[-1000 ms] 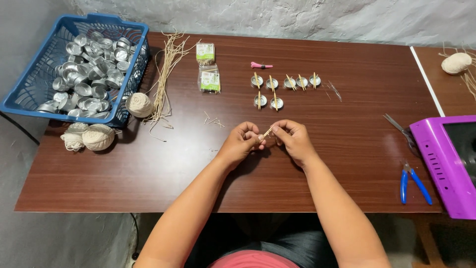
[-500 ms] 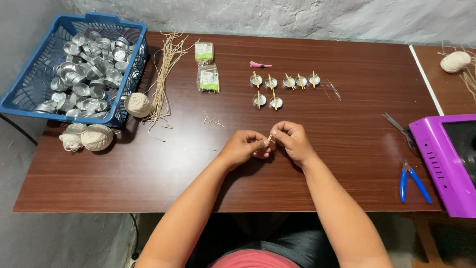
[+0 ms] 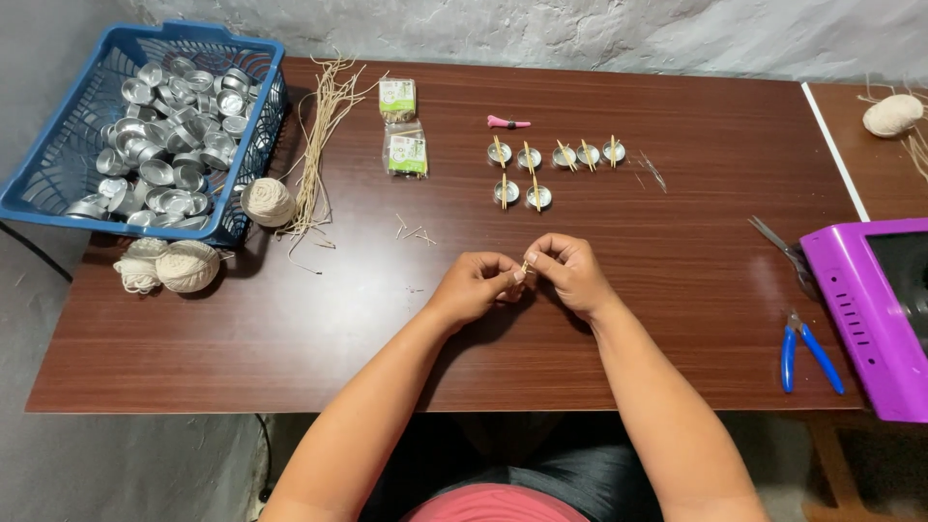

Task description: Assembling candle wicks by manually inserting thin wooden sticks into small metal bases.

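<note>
A small pale stick (image 3: 526, 263), thin and short, sits pinched between the fingertips of both hands above the bench's middle, toward its near edge.

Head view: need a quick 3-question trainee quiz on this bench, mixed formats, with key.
1. True or false: the blue basket holds metal cups.
2. How many small cups with sticks lie on the table?
3. The blue pliers lie nearest to: A) the left hand B) the right hand C) the purple machine

Key: 1 true; 2 seven; 3 C
</note>
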